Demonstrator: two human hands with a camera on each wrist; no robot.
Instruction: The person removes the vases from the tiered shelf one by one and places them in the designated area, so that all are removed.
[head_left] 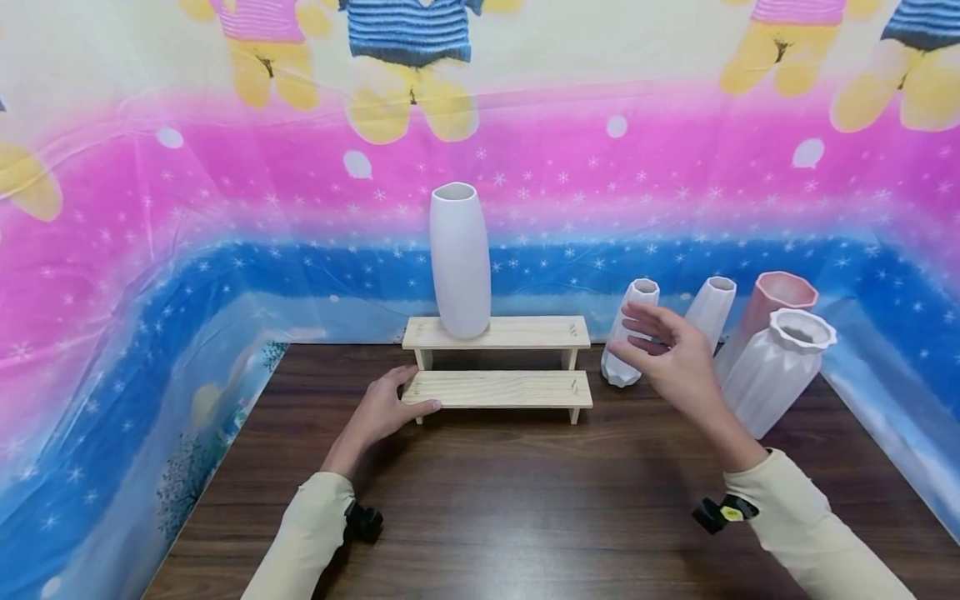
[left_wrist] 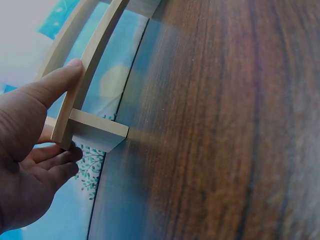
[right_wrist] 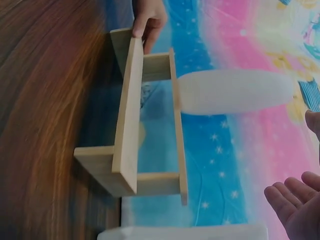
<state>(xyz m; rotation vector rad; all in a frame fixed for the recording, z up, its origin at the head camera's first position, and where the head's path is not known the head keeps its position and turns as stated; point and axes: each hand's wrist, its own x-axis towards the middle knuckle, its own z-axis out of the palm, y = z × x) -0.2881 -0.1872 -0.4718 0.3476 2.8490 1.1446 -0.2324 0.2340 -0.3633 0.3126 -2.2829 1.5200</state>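
Observation:
A light wooden two-step stand is on the table, with a tall white vase upright on the left part of its upper step. At the left end of the lower step, my left hand pinches the board, its thumb on the top face and fingers around the end. My right hand is raised to the right of the stand, fingers spread and nothing held. In the head view it partly covers a small white faceted vase; the right wrist view shows this vase cut off at the bottom edge.
At the right stand another slim white vase, a pink vase and a white pleated vase, close together. The dark wooden table meets a patterned cloth backdrop behind and at both sides.

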